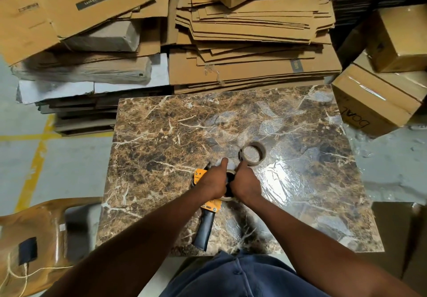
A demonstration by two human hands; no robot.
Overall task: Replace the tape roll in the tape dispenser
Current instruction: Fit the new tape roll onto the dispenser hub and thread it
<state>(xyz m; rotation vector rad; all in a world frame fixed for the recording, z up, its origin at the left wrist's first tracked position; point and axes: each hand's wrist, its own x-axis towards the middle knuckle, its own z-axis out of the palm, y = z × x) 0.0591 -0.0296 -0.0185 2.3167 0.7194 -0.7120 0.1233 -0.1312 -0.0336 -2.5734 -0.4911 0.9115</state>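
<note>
An orange tape dispenser [200, 176] with a black handle lies flat on the brown marble table [161, 135]. A tape roll [229, 184] sits on its hub, mostly covered by my hands. My left hand [213, 181] grips the roll from the left, thumb pointing up. On the right side my right hand [246, 184] clasps the same roll, thumb raised too. A bare brown cardboard tape core [252, 154] lies flat on the table just beyond my right thumb.
Stacks of flattened cardboard [249, 42] rise behind the table. Sealed cartons [379, 102] stand at the right. A brown plastic chair [32, 239] is at the lower left. The table's right half is covered in glossy clear film.
</note>
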